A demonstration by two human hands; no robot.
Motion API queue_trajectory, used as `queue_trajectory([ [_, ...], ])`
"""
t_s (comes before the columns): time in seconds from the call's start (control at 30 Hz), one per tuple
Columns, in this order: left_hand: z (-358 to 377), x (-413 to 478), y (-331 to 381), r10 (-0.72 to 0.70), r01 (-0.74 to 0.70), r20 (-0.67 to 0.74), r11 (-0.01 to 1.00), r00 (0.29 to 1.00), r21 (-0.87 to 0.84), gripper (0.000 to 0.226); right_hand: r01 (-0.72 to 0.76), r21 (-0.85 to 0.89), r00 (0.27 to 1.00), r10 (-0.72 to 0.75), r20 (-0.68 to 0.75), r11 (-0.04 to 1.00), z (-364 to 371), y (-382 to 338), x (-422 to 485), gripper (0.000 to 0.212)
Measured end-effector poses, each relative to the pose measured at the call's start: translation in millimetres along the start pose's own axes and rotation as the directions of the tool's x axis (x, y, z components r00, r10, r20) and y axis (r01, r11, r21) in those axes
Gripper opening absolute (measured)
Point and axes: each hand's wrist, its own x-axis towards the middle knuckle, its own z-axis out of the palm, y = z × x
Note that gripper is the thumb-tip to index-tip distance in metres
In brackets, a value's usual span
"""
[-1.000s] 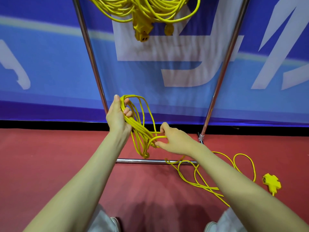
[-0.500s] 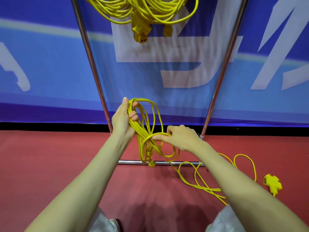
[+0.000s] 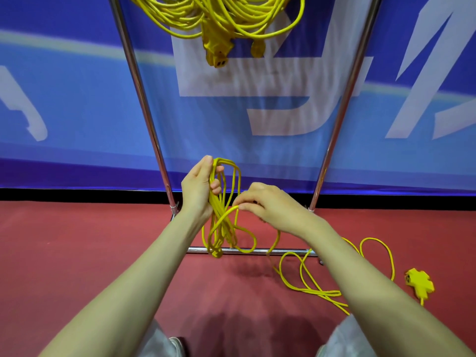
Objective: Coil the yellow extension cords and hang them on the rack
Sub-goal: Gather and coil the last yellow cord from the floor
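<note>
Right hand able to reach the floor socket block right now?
Probably not yet: the right hand pinches the cord; the socket block lies apart on the floor, nothing covering it.

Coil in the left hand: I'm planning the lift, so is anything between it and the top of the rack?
Nothing visible. The coil in the left hand has open space between the rack uprights up to the hung cords. The right hand pinches its uncoiled tail, which trails onto the floor.

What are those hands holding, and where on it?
The left hand grips the top of the coiled yellow extension cord; the right hand pinches its loose strand.
</note>
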Motion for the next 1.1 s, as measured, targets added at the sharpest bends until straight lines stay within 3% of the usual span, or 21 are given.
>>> queue_trajectory([
  [0.03,1,-1,-2,-0.013,0.013,0.007,1.0,1.0,-0.005,0.022,-0.001,-0.055,1.0,-0.001,-0.029,0.998,2,-1,2,0.019],
  [0.17,6,-7,-5,-0.042,0.042,0.021,0.999,0.999,0.018,0.022,-0.114,-0.009,0.985,0.112,-0.134,0.993,-1,0,10,0.025],
  [0.33,8,-9,-7,-0.075,0.071,0.083,0.996,0.994,0.05,0.022,-0.28,-0.348,0.96,0.271,-0.073,0.895,-1,0,10,0.046],
  [0.4,5,-8,-9,-0.084,0.07,0.121,0.991,0.989,0.114,0.025,-0.297,-0.207,0.954,0.278,-0.115,0.932,-4,-2,9,0.038],
  [0.47,4,-9,-12,-0.087,0.059,0.161,0.984,0.983,0.169,0.032,-0.252,0.153,0.955,0.271,-0.118,0.955,-9,-3,9,0.02],
  [0.53,3,-12,-15,-0.073,0.026,0.193,0.972,0.978,0.235,0.031,-0.148,0.374,0.975,0.199,-0.102,0.915,-14,-3,9,0.005],
  [0.63,2,-16,-16,-0.065,-0.029,0.238,0.928,0.969,0.371,0.027,-0.056,0.34,0.99,0.096,-0.104,0.939,-13,-1,6,0.011],
  [0.8,0,-18,-12,-0.145,-0.013,0.294,0.879,0.945,0.476,0.036,-0.039,0.235,0.992,0.066,-0.105,0.971,-7,8,9,0.004],
  [0.93,2,-22,-9,-0.199,-0.005,0.342,0.859,0.919,0.512,0.034,-0.005,0.141,0.976,0.036,-0.216,0.99,-3,14,13,0.002],
  [1.03,3,-20,-8,-0.198,0.023,0.299,0.866,0.933,0.5,0.033,-0.1,0.226,0.951,0.16,-0.264,0.969,2,14,12,0.024],
  [1.1,6,-19,-6,-0.199,0.047,0.277,0.881,0.94,0.471,0.031,-0.207,0.323,0.942,0.277,-0.188,0.923,1,17,10,0.031],
])
